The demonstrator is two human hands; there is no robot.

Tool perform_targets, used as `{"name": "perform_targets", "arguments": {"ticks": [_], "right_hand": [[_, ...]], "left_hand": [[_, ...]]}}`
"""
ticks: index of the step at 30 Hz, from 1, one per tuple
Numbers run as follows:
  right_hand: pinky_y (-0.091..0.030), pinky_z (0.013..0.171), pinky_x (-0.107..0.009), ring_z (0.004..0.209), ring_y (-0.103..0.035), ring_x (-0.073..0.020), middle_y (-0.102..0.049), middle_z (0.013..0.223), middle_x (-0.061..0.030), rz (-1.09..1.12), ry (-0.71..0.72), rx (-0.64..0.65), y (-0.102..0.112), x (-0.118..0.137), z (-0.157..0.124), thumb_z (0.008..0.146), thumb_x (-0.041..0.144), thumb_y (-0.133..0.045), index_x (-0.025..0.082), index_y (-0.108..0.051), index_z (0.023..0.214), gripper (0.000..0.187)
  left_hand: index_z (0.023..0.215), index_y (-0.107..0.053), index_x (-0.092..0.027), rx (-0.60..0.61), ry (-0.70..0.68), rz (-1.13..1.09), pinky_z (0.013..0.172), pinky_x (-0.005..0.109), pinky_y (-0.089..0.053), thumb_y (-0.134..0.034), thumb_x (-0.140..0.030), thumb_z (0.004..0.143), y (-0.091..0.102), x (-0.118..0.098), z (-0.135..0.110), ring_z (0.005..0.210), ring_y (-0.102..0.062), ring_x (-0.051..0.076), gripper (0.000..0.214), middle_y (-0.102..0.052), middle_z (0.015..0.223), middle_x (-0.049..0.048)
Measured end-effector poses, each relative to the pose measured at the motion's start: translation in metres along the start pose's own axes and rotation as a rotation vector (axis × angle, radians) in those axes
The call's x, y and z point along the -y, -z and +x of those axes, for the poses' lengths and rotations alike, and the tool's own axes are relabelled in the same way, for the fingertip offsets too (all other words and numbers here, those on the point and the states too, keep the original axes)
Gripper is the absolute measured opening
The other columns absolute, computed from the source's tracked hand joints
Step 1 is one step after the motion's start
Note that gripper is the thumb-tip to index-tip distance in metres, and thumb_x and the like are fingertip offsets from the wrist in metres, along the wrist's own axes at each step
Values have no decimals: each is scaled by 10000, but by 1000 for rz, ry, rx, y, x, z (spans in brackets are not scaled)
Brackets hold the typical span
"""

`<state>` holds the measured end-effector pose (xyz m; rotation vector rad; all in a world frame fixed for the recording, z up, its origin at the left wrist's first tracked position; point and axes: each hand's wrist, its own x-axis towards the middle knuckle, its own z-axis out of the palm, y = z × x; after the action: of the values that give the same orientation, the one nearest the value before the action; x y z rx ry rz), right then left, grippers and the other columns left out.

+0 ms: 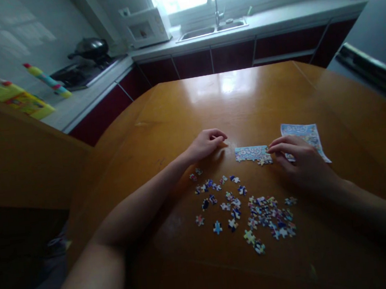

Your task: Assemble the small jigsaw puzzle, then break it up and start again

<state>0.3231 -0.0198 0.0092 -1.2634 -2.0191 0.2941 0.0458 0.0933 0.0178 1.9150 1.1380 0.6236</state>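
My left hand (207, 143) rests on the wooden table (182, 109) with its fingers curled in loosely; nothing shows in it. My right hand (297, 156) lies on the table with its fingertips pinched at the right end of a joined strip of puzzle pieces (251, 153). Under and behind that hand lies a printed picture sheet (302, 132). Several loose puzzle pieces (245, 212) are scattered on the table in front of me, between my two forearms.
A kitchen counter runs behind the table with a sink and tap (216, 24), a white microwave (146, 27), and a stove with a black pan (91, 48). Yellow bottles (18, 96) stand on the left counter. A wooden chair back (14, 149) is at left.
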Motion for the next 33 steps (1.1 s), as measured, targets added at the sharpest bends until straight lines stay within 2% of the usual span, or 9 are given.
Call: {"name": "perform_targets", "arguments": {"ticks": [3, 7, 9, 11, 14, 21, 26, 33], "right_hand": [[-517, 823, -450, 919, -635, -251, -683, 975, -97, 8, 4, -9, 1, 0, 0, 875, 206, -540, 217, -703, 890, 164], [-522, 815, -439, 926, -639, -249, -685, 974, -98, 9, 3, -18, 2, 2, 0, 879, 202, -537, 212, -702, 889, 165], [-527, 806, -431, 925, -640, -248, -684, 974, -101, 10, 1, -21, 4, 4, 0, 887, 201, -533, 211, -700, 894, 167], [-531, 794, -428, 920, -641, -249, -684, 971, -105, 12, 5, -18, 5, 7, -1, 891, 202, -530, 207, -698, 899, 169], [-533, 794, -437, 915, -646, -252, -687, 975, -105, 17, 22, -9, 7, 10, -2, 890, 209, -532, 207, -702, 909, 171], [-536, 782, -444, 909, -646, -255, -688, 984, -100, 44, 46, 20, 7, 16, -7, 883, 201, -535, 215, -691, 919, 160], [-531, 804, -441, 916, -644, -250, -684, 972, -95, 56, 42, 38, 5, 19, -8, 886, 184, -530, 207, -682, 918, 158], [-522, 803, -458, 914, -643, -260, -680, 987, -93, 44, 25, 66, 3, 16, -9, 893, 230, -533, 226, -677, 920, 146]], "left_hand": [[952, -712, -130, 82, -60, 61, 625, 248, -457, -606, -237, 878, 18, -17, -6, 678, -589, 116, 167, -703, 831, 59], [970, -712, -135, 101, -134, 130, 641, 246, -480, -634, -284, 877, 38, -43, -19, 716, -611, 125, 192, -706, 830, 56], [952, -716, -135, 91, -139, 183, 640, 249, -490, -645, -277, 867, 44, -48, -28, 716, -620, 131, 180, -707, 818, 59], [931, -722, -141, 90, -139, 241, 628, 250, -494, -653, -270, 855, 47, -45, -40, 707, -621, 133, 165, -703, 815, 62], [913, -737, -167, 102, -135, 319, 607, 245, -490, -656, -283, 847, 52, -28, -63, 670, -603, 121, 157, -689, 823, 57], [956, -735, -187, -34, -82, 308, 637, 250, -490, -660, -329, 864, 57, 16, -111, 696, -587, 126, 185, -664, 821, 48], [871, -746, -185, -20, -74, 261, 599, 228, -449, -678, -351, 865, 54, 23, -124, 661, -560, 112, 179, -657, 815, 45], [918, -767, -227, 64, -88, 204, 672, 259, -497, -703, -347, 859, 56, 23, -127, 754, -614, 137, 148, -650, 876, 48]]}}
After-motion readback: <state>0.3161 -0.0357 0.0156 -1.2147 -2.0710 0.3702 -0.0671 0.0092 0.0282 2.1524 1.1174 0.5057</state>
